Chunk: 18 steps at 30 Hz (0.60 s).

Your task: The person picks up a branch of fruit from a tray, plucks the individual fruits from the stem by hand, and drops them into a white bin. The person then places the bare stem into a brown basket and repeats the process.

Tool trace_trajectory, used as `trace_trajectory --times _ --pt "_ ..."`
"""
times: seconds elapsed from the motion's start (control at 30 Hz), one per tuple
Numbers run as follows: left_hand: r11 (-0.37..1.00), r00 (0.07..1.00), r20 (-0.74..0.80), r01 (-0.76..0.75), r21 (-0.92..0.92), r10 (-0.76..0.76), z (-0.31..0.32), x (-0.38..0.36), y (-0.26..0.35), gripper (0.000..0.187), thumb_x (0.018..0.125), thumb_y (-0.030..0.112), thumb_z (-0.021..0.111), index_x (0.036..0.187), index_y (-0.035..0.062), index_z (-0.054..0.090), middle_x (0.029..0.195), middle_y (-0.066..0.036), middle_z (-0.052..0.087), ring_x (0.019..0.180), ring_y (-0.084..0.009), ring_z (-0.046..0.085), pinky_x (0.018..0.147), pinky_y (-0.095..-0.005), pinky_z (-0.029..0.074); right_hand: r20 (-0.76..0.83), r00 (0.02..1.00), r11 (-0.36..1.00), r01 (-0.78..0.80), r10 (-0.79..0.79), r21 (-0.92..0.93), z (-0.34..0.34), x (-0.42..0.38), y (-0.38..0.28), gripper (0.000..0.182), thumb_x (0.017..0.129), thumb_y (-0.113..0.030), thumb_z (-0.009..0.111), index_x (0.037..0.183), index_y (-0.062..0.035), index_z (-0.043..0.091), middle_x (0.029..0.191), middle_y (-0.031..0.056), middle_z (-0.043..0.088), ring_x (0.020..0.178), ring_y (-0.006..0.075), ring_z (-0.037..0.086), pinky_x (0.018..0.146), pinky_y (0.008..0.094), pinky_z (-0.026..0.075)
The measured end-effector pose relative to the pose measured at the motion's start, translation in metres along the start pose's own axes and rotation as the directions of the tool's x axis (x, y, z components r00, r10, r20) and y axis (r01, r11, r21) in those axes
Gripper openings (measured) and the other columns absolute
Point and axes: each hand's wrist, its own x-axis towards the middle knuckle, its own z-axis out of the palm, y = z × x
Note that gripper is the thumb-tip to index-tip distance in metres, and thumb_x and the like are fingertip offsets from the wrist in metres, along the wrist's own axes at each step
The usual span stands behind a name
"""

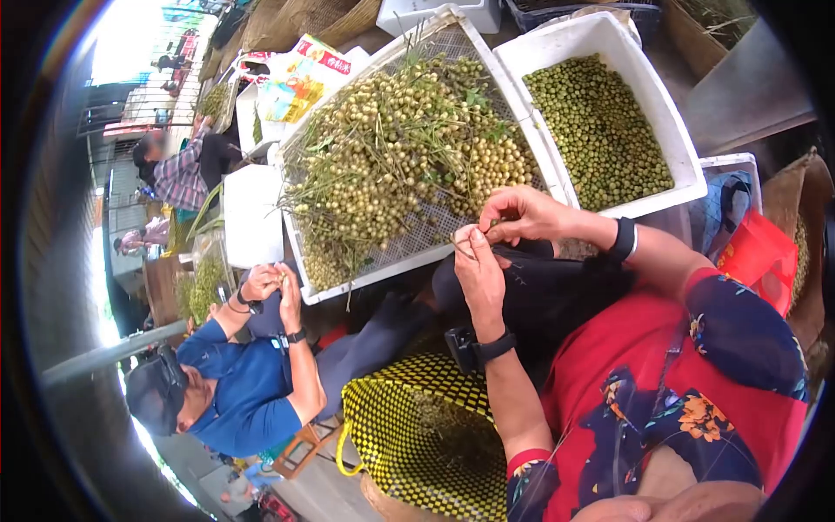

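My left hand (480,271) pinches a thin green stem (463,246) just past the edge of a white mesh tray (409,257). My right hand (520,214) meets it from the other side, its fingertips closed on a small fruit at the tip of the same stem. Both wrists wear black bands. The tray is heaped with small yellow-green fruits on stems (400,157). Beside it a white foam box (687,165) holds loose green fruits (600,130) without stems.
A yellow-and-black woven basket (409,426) with stems in it sits below my left forearm. A person in a blue shirt and dark cap (235,391) works fruit with both hands at the tray's corner. Another person in plaid (178,174) sits farther off. A red bag (757,252) lies by my right arm.
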Motion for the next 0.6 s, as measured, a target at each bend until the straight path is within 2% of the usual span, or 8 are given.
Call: trace_trajectory --times 0.03,0.07,0.1,0.17,0.23,0.33,0.47,0.6 --pt "1.0 1.0 0.0 0.006 0.006 -0.006 -0.005 -0.003 0.002 0.023 0.103 0.028 0.043 0.103 0.0076 0.052 0.074 -0.003 0.059 0.046 -0.0058 0.048 0.042 -0.018 0.035 0.127 0.986 0.973 -0.134 0.111 0.189 -0.004 0.003 -0.003 0.01 0.089 -0.011 0.067 0.094 -0.0032 0.065 0.082 -0.0004 0.065 0.073 0.0074 0.062 0.06 0.0215 0.05" --pt "0.98 0.989 0.115 0.114 -0.166 -0.095 -0.01 -0.004 0.006 0.022 0.103 0.029 0.044 0.102 0.0085 0.052 0.073 -0.003 0.058 0.046 -0.0055 0.046 0.042 -0.018 0.035 0.218 0.968 0.954 -0.18 0.127 0.241 -0.011 0.004 -0.009 0.01 0.089 -0.009 0.068 0.095 -0.0021 0.065 0.08 -0.0008 0.064 0.067 0.0065 0.058 0.058 0.0206 0.047" --pt "0.918 0.958 0.241 0.23 -0.324 -0.155 -0.013 -0.005 0.01 0.021 0.103 0.029 0.044 0.101 0.0094 0.051 0.073 -0.002 0.058 0.047 -0.0052 0.045 0.042 -0.018 0.035 0.216 0.966 0.928 -0.204 0.141 0.31 -0.011 0.006 -0.006 0.011 0.088 -0.009 0.068 0.096 -0.0026 0.065 0.081 0.0001 0.065 0.067 0.0068 0.06 0.058 0.0202 0.049" --pt "0.896 0.96 0.236 0.231 -0.378 -0.148 -0.013 -0.008 0.011 0.02 0.103 0.029 0.045 0.1 0.01 0.051 0.072 -0.002 0.057 0.047 -0.0049 0.044 0.043 -0.0178 0.035 0.221 0.963 0.901 -0.229 0.154 0.37 -0.013 0.007 -0.005 0.012 0.088 -0.01 0.069 0.097 -0.0031 0.065 0.082 0.001 0.066 0.066 0.007 0.061 0.058 0.0198 0.05" --pt "0.875 0.961 0.222 0.248 -0.416 -0.166 -0.014 -0.013 0.019 0.016 0.101 0.027 0.049 0.098 0.0115 0.051 0.069 0.001 0.053 0.051 -0.0038 0.043 0.044 -0.0176 0.036 0.28 0.927 0.659 -0.376 0.251 0.652 -0.009 0.001 -0.003 0.013 0.086 -0.009 0.07 0.097 -0.0036 0.065 0.084 0.0019 0.066 0.068 0.0081 0.064 0.062 0.021 0.055" --pt "0.865 0.967 0.234 0.199 -0.461 -0.099 -0.014 -0.014 0.007 0.012 0.1 0.024 0.052 0.096 0.012 0.051 0.069 0.002 0.052 0.05 -0.0034 0.043 0.044 -0.0177 0.036 0.203 0.931 0.613 -0.354 0.304 0.706 -0.004 -0.003 0.005 0.015 0.089 -0.01 0.068 0.101 -0.0035 0.064 0.084 0.0019 0.066 0.066 0.0092 0.066 0.061 0.0215 0.058" --pt "0.795 0.973 0.176 0.224 -0.564 -0.149 -0.005 -0.013 -0.002 0.009 0.1 0.02 0.053 0.095 0.0119 0.051 0.069 0.002 0.051 0.05 -0.0033 0.043 0.045 -0.0178 0.038 0.12 0.96 0.551 -0.245 0.253 0.798 -0.004 -0.002 0.015 0.014 0.09 -0.006 0.065 0.103 -0.0023 0.062 0.089 0.0047 0.066 0.071 0.0127 0.068 0.067 0.0251 0.06" --pt "0.781 0.978 0.124 0.209 -0.589 -0.168 -0.004 -0.012 -0.004 0.009 0.1 0.019 0.053 0.095 0.0119 0.051 0.07 0.002 0.051 0.05 -0.0036 0.043 0.045 -0.018 0.039 0.073 0.964 0.577 -0.212 0.254 0.788 -0.01 -0.001 0.01 0.011 0.09 -0.003 0.063 0.1 -0.0021 0.061 0.094 0.007 0.066 0.075 0.0149 0.068 0.072 0.0266 0.06"
